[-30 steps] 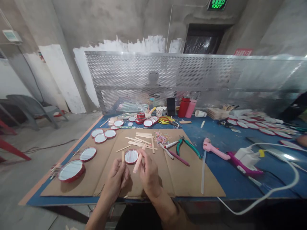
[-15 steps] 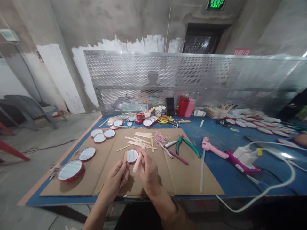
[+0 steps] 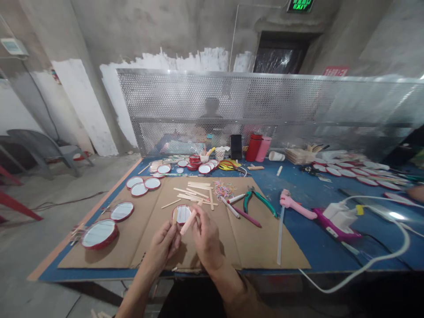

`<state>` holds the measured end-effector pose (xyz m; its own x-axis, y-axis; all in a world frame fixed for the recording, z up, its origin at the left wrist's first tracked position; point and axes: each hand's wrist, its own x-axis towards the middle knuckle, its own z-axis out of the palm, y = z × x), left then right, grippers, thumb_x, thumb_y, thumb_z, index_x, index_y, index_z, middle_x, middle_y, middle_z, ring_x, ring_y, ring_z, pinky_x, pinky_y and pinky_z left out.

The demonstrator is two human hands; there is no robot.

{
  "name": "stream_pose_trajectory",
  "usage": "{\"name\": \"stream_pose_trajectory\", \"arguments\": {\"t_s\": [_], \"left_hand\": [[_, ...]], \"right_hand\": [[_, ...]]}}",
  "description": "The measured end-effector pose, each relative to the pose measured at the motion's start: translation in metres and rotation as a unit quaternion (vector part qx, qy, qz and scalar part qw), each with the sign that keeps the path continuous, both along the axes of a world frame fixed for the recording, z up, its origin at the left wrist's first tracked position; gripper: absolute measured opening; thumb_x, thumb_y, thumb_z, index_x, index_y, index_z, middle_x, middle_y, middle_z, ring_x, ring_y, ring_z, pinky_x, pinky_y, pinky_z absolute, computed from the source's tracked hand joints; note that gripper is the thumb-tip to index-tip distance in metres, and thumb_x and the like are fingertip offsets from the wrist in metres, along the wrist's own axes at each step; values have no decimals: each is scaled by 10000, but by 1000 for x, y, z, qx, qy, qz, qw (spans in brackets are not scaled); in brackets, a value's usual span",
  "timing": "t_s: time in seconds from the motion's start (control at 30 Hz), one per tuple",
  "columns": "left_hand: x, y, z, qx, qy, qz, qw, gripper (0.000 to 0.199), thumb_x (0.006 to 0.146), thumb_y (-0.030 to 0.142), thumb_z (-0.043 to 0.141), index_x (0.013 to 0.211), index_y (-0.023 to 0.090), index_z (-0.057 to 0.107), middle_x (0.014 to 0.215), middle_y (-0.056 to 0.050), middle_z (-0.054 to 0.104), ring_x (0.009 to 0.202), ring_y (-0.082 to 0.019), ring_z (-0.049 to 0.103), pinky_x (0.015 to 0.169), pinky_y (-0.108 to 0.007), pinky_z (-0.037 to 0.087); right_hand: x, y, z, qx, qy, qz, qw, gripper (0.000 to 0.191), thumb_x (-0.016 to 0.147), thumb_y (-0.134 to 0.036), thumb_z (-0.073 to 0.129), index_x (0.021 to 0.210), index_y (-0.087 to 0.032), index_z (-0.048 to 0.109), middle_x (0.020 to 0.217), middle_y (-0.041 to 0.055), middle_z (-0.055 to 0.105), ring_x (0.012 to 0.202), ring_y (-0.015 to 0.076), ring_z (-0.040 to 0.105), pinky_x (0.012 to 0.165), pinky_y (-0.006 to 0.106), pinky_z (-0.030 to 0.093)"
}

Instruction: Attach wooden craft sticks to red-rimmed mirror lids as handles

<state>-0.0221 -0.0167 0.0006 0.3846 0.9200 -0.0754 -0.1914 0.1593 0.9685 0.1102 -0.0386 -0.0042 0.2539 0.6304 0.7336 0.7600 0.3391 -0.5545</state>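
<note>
My left hand (image 3: 164, 243) pinches a short wooden stick (image 3: 175, 216) upright between thumb and fingers. In my right hand (image 3: 207, 234) is a pale pink stick-like tool (image 3: 188, 222), slanting down to the left, its lower end close to my left fingertips. Just beyond both hands a round red-rimmed disc (image 3: 183, 213) lies on the cardboard (image 3: 149, 229), partly covered by the two held things. Behind it are loose wooden sticks (image 3: 195, 193) and a tangle of coloured threads (image 3: 224, 189).
Green-handled pliers (image 3: 261, 201) and pens (image 3: 245, 215) lie right of my hands. Farther right are a pink glue gun (image 3: 296, 206) and a purple power strip (image 3: 334, 225) with cables. Red-rimmed discs (image 3: 99, 234) sit at left. Bottles (image 3: 253, 148) and a phone (image 3: 236, 147) stand behind.
The pink tool's lower end has moved slightly left and up, closer to the stick in my left hand. The whole view has shifted a little.
</note>
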Motion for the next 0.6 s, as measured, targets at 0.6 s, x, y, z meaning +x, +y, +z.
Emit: {"name": "stream_pose_trajectory", "arguments": {"t_s": [0.6], "left_hand": [[-3,3,0,6,23,-45,999,509,669,635,646,774,154,515,446,100,322,396,-34,224,401,-160,168]], "right_hand": [[-2,1,-1,-12,-93,-18,995,386,863,-59,411,1219,-149,533,980,126,665,933,227,627,791,338,538]]}}
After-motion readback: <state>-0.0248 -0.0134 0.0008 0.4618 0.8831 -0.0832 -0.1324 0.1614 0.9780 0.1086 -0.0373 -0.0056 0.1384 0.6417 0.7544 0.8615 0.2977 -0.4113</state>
